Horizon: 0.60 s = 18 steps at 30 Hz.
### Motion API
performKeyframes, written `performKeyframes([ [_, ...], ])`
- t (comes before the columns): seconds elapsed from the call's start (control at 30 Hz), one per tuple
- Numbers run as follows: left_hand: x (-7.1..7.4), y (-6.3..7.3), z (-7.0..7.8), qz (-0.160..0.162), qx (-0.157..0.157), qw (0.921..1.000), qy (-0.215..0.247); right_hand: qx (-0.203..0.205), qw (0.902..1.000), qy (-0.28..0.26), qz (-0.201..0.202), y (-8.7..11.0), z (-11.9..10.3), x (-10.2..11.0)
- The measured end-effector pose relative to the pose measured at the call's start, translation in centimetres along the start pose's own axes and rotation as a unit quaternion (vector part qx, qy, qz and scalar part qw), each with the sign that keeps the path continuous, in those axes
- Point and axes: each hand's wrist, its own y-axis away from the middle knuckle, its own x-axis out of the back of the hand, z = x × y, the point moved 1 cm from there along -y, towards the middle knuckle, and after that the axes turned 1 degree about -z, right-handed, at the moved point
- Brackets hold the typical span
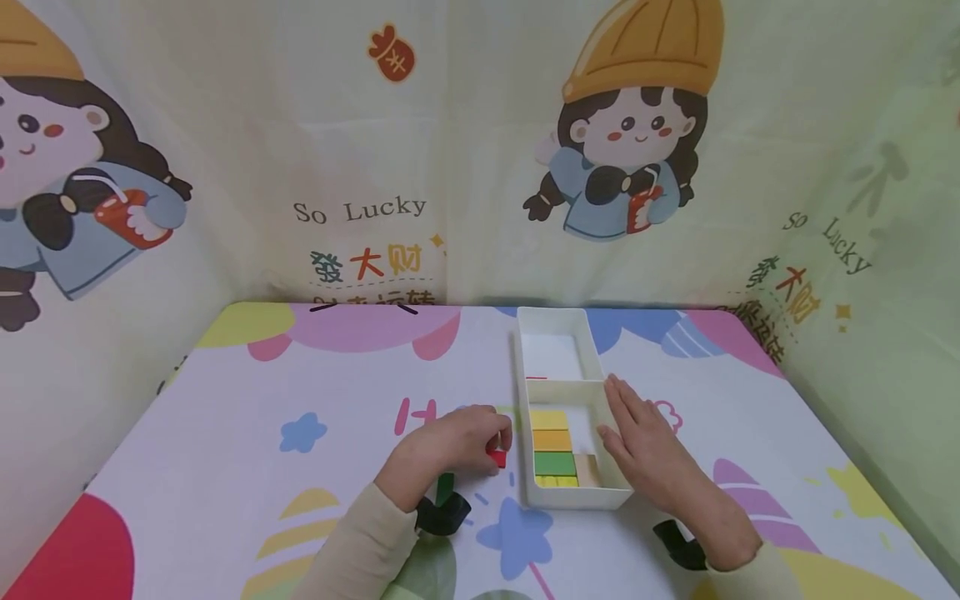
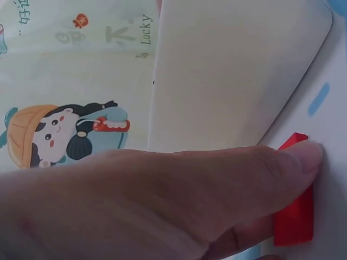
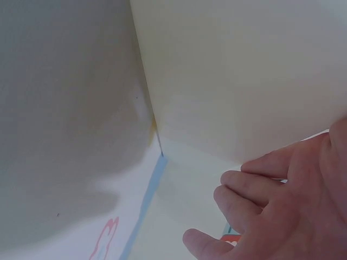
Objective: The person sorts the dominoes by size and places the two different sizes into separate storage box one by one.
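Note:
My left hand (image 1: 468,437) pinches a small red block (image 1: 498,458) between thumb and fingers, just left of the box. In the left wrist view the thumb lies across this red block (image 2: 297,216), low over the tabletop beside the white box wall (image 2: 233,70). My right hand (image 1: 648,450) has its fingers extended along the right wall of the white two-part box (image 1: 577,498). The right wrist view shows those fingers (image 3: 244,189) against that wall. Inside the near compartment lie yellow (image 1: 550,419), orange (image 1: 552,441), green (image 1: 554,463) and natural wood blocks (image 1: 588,471), plus a narrow yellow row (image 1: 557,482).
Behind the divider, the box's far compartment (image 1: 555,354) shows a thin red edge (image 1: 536,378) near that divider. Black wrist cameras (image 1: 442,515) sit by both wrists. A brightly printed cloth (image 1: 225,442) covers the table, and patterned curtains (image 1: 480,167) enclose its back and sides.

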Motion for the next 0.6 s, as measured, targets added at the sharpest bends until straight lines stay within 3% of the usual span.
performKeyframes([
  [0.6, -0.09, -0.53, -0.24, 0.009, -0.003, 1.0, 0.005, 0.003, 1.0, 0.001, 0.002, -0.07, 0.22, -0.1],
])
